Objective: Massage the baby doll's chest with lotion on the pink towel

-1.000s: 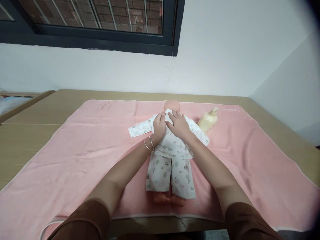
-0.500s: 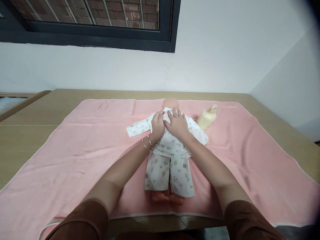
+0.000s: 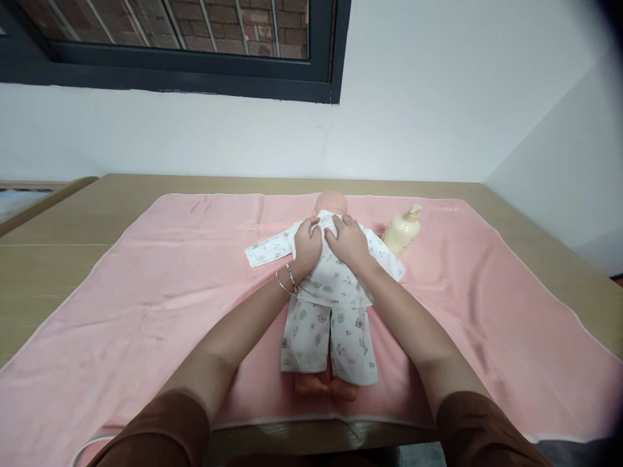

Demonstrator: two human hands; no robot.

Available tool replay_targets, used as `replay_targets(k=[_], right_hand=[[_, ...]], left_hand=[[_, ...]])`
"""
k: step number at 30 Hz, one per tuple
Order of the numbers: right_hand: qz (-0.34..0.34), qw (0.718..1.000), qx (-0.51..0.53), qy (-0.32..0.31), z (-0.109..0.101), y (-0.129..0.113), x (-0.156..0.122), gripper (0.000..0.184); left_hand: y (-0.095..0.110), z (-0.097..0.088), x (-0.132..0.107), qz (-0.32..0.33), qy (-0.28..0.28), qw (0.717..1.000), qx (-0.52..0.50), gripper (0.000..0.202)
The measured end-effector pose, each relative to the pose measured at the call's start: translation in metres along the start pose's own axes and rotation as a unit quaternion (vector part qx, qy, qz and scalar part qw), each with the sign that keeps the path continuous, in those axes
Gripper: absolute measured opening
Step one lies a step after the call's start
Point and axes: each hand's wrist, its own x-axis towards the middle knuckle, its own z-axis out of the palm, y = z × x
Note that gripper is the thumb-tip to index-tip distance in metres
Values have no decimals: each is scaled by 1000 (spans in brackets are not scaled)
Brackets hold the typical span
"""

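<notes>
A baby doll [image 3: 331, 202] lies on the pink blanket [image 3: 195, 285], its head toward the wall and its feet toward me. It wears a white patterned top [image 3: 331, 285] and matching trousers [image 3: 307, 340]. My left hand [image 3: 307, 245], with bracelets at the wrist, rests on the left side of the doll's upper body, fingers slightly bent. On the right side of the upper body lies my right hand [image 3: 349, 243], thumb apart from its bent fingers. A strip of the top shows between the hands. The doll's face is not visible.
A pale yellow pump bottle [image 3: 402, 232] is on the blanket just right of the doll. Under the blanket is a wooden table [image 3: 68, 214], with a white wall [image 3: 413, 117] behind it. A dark-framed window [image 3: 195, 65] is at the upper left.
My hands have drawn apart slightly on the doll's upper body, and the fingers are more bent. The doll and bottle stay in place.
</notes>
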Motion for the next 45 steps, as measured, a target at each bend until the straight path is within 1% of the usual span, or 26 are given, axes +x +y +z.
replay_targets(k=[4, 7, 10, 15, 19, 21, 23, 26, 29, 31, 33, 35, 38, 42, 45], right_hand=[[46, 998, -42, 31, 0, -5, -4, 53], [66, 996, -52, 27, -2, -5, -4, 47], [54, 997, -45, 21, -3, -1, 0, 42], [52, 999, -9, -2, -1, 6, 6, 42], [40, 999, 6, -18, 0, 10, 7, 43], [30, 999, 7, -22, 1, 11, 8, 43], [19, 1000, 4, -23, 2, 11, 8, 45], [4, 1000, 0, -15, 4, 9, 6, 48], [-5, 1000, -12, 25, 7, 7, 1, 42], [-8, 998, -25, 60, 10, 6, -4, 40], [-2, 996, -37, 79, 11, 5, -8, 41], [7, 996, -36, 76, 11, 5, -8, 41], [8, 999, -3, 47, 9, 7, -4, 41], [-2, 999, 51, 4, 10, 13, 4, 49], [-14, 999, 50, -1, 12, 15, 5, 52]], left_hand=[[-1, 3, 3, 48, -35, 994, 92, 33], [-4, 3, 7, 75, -71, 984, 144, 33], [-8, 2, 10, 101, -92, 972, 191, 34], [-11, 1, 14, 111, -97, 964, 222, 37], [-10, -1, 17, 123, -150, 954, 230, 40], [-8, -3, 18, 129, -162, 951, 228, 40], [-6, -4, 17, 138, -157, 951, 227, 38], [-3, -4, 13, 156, -133, 951, 233, 36], [-1, -3, 7, 163, -100, 952, 238, 32], [0, -3, 2, 152, -78, 955, 242, 29], [0, -3, -1, 138, -64, 957, 245, 27], [0, -3, -1, 135, -60, 959, 242, 27], [-3, -3, 5, 144, -79, 962, 220, 30], [-8, -2, 14, 136, -112, 964, 201, 35], [-7, -1, 14, 141, -117, 962, 204, 33]])
